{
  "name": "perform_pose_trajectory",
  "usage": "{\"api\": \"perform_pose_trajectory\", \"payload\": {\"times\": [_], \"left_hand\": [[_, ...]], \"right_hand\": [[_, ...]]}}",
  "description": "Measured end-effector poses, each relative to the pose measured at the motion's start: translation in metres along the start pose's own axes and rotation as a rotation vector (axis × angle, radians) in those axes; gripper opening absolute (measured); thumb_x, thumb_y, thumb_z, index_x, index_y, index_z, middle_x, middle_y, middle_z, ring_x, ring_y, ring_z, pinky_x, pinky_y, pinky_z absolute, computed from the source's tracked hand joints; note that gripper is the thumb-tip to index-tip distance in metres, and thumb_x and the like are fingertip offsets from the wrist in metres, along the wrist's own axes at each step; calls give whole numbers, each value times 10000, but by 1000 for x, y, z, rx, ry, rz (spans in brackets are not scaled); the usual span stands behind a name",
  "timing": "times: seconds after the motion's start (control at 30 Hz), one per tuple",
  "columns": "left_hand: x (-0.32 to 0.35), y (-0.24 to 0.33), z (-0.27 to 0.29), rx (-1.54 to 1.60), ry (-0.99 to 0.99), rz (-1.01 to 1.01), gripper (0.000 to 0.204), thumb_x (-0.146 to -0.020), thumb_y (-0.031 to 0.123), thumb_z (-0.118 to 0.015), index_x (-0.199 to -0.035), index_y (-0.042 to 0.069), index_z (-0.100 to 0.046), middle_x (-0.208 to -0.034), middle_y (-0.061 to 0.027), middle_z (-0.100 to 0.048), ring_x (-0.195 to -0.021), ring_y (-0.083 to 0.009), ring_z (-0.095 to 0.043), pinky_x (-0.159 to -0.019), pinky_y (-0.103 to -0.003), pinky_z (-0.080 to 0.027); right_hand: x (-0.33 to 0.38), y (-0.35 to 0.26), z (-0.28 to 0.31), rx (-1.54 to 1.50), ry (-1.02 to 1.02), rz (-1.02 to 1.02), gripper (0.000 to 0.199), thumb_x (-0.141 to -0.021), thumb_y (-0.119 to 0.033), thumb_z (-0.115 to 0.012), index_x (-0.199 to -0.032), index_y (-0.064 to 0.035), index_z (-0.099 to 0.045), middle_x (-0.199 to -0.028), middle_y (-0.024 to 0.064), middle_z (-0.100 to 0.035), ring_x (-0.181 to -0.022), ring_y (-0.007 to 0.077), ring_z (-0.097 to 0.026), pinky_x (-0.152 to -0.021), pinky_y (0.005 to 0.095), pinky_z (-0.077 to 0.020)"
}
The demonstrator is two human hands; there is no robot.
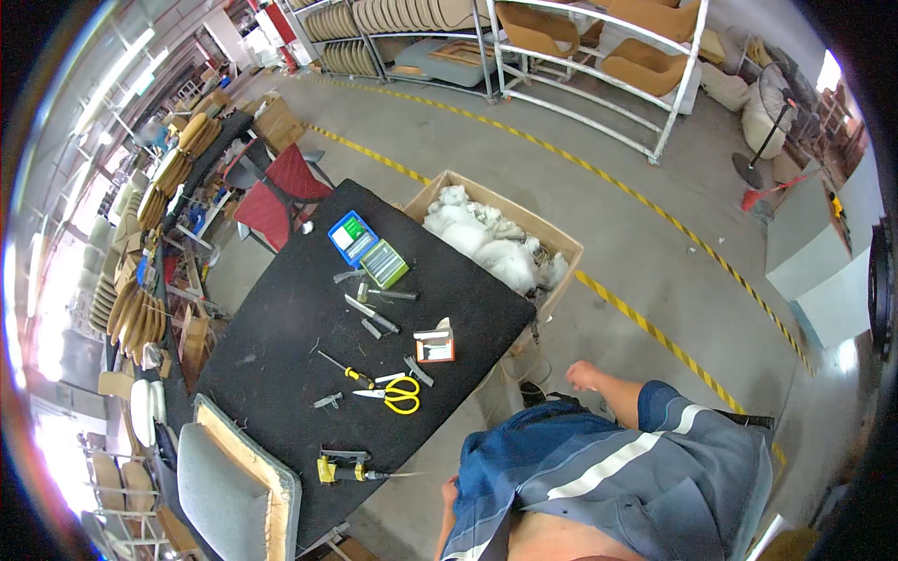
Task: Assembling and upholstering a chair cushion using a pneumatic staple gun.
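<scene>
My right hand (pixel 582 376) hangs off the table's right side, its fingers curled in with nothing visible in them. Low by my hip is my left hand (pixel 451 491), small in view, its fingers mostly hidden. Nearest to it on the black-covered table (pixel 281 346) lies a yellow staple gun (pixel 341 467) with a hose. Yellow-handled scissors (pixel 400 395) and a screwdriver (pixel 348 370) lie farther up, beside a small open box (pixel 434 344). Beyond are a utility knife (pixel 372 314), a hammer (pixel 388 294) and an open blue-and-green case (pixel 368 248). A grey upholstered seat (pixel 224 486) rests at the near left corner.
A large carton (pixel 559 238) of white stuffing stands against the table's far right edge. Red chairs (pixel 281 192) are beyond the far left side. White racks (pixel 599 70) with brown seat shells stand behind yellow-black floor tape (pixel 645 348). Stacked seat parts (pixel 136 313) line the left.
</scene>
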State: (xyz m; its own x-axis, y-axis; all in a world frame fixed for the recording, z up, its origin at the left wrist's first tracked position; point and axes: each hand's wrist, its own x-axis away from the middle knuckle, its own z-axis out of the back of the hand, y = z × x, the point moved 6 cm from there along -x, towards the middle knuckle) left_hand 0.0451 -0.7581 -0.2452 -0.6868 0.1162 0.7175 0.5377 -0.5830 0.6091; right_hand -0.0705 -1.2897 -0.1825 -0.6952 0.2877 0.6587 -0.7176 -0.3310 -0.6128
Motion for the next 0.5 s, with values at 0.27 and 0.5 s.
{"api": "perform_pose_trajectory", "payload": {"times": [0.27, 0.5], "left_hand": [[5, 70, -32, -49, -101, -20, 254, -883, 118, -622, -1095, 7, -709, -940, -69, -720, -853, -123, -634, -747, -264, -492], [14, 124, -38, 209, -467, -96, 303, -891, 81, -599, -1177, 5, -666, -1002, -40, -703, -870, -126, -625, -774, -262, -494]], "right_hand": [[-28, 86, 55, 114, 104, 184, 155, -826, -113, -621, -965, -51, -646, -751, 65, -631, -557, 186, -591, -449, 323, -451], [-2, 143, 24, -431, 4, -99, 162, -914, -143, -531, -987, -61, -650, -796, 76, -659, -576, 219, -624, -428, 327, -441]]}}
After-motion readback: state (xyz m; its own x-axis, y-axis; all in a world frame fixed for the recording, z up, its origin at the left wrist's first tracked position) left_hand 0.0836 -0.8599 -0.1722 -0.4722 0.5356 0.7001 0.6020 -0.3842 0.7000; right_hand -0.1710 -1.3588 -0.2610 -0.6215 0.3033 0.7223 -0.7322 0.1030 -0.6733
